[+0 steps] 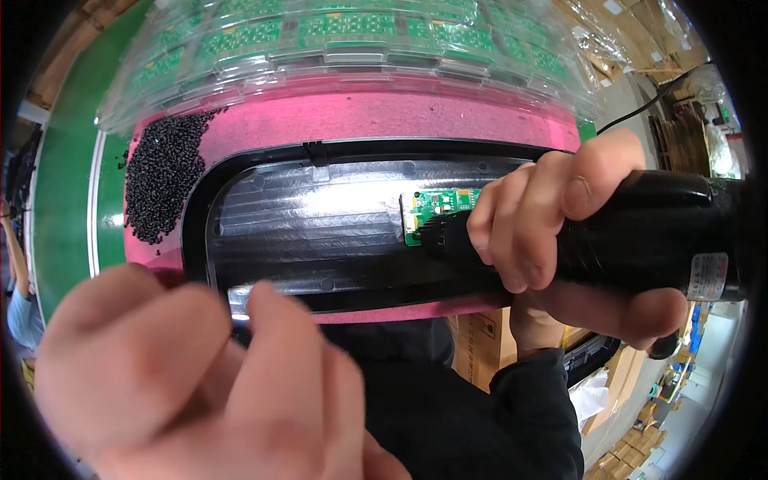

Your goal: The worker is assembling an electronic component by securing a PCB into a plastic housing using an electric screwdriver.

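My right hand [544, 208] is wrapped round a black electric screwdriver [640, 232], which lies nearly level and points left. Its dark front end covers part of a green circuit board [428, 202]; whether the tip touches a screw is hidden. The board rests inside a long black plastic housing [272, 276] with a raised rim and a shiny inner face. Close to the camera at the lower left is my left hand [208, 384], slightly blurred, with fingers curled in. Anything it may hold is out of sight. A pile of small black screws [166, 176] lies beyond it.
A pink mat [360, 116] covers the bench under the housing. Stacked clear plastic trays [344, 48] of green boards stand along the far side. Cardboard boxes [484, 352] are below at the right, and a black cable [652, 100] runs at the far right.
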Tool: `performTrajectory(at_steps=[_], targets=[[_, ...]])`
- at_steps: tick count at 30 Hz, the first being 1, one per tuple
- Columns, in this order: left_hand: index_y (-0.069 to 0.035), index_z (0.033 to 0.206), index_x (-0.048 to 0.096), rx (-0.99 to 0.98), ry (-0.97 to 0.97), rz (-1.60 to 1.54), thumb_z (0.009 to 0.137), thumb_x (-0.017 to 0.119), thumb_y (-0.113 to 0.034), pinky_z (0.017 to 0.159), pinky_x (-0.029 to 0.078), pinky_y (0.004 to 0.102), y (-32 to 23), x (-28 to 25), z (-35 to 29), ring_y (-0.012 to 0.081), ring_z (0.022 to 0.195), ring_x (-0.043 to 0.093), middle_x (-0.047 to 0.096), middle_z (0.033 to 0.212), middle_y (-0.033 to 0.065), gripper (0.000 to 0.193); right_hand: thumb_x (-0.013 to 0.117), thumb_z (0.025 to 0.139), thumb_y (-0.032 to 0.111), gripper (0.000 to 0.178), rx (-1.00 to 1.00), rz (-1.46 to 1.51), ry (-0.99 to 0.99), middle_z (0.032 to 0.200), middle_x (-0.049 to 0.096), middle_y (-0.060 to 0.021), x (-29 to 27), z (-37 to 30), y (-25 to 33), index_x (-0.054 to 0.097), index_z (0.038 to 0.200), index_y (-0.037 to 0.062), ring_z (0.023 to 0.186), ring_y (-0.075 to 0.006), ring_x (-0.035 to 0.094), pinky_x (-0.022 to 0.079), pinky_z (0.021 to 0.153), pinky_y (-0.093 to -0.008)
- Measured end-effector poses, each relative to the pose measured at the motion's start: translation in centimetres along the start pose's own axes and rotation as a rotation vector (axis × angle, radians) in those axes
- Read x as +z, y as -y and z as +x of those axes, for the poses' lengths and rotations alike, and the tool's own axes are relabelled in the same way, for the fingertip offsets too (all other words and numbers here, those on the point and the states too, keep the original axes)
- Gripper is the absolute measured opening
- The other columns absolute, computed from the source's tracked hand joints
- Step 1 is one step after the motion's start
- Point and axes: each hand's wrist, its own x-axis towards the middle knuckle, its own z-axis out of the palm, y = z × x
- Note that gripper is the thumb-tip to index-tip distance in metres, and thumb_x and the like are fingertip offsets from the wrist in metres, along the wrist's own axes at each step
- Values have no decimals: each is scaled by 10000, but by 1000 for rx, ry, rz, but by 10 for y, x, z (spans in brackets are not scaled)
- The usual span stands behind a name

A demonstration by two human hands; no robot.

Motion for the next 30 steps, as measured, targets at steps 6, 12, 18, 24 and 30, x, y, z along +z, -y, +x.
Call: performTrajectory(at_steps=[6, 12, 18, 24, 30], targets=[[-151, 806, 467, 44, -140, 74, 698, 543, -269, 460, 333, 322, 4, -4, 0, 188, 496, 481, 542, 676, 57, 177, 768, 738, 624, 690, 101, -58, 54, 708, 586, -26, 5, -5, 4, 441, 1021, 87, 565, -137, 567, 486, 574, -283], [-157, 843, 480, 89, -289, 183, 770, 480, -259, 466, 311, 296, 18, -73, -68, 152, 455, 445, 498, 623, 18, 126, 790, 708, 612, 741, 327, -83, -26, 692, 535, -53, 30, 1, 9, 467, 1046, 37, 548, -116, 489, 389, 516, -265], [-163, 880, 492, 136, -454, 259, 842, 418, -249, 472, 290, 270, -23, -27, 2, 117, 414, 408, 454, 570, -22, 120, 740, 700, 690, 755, 340, -141, -179, 638, 494, -11, 34, -4, 7, 482, 1004, 49, 509, -105, 458, 356, 495, -251], [-169, 917, 504, 169, -587, 379, 914, 355, -240, 478, 268, 244, -2, -80, -44, 82, 373, 372, 410, 517, -61, 165, 718, 716, 709, 748, 198, -95, -257, 602, 483, -7, 41, -2, -4, 473, 990, 58, 485, -103, 453, 359, 476, -250], [-175, 954, 516, 244, -725, 458, 986, 292, -230, 483, 246, 218, -2, -62, -8, 46, 332, 335, 367, 464, -101, 233, 649, 766, 731, 723, 146, -131, -171, 582, 462, 12, 22, 3, -5, 476, 990, 66, 452, -102, 423, 364, 473, -275]])
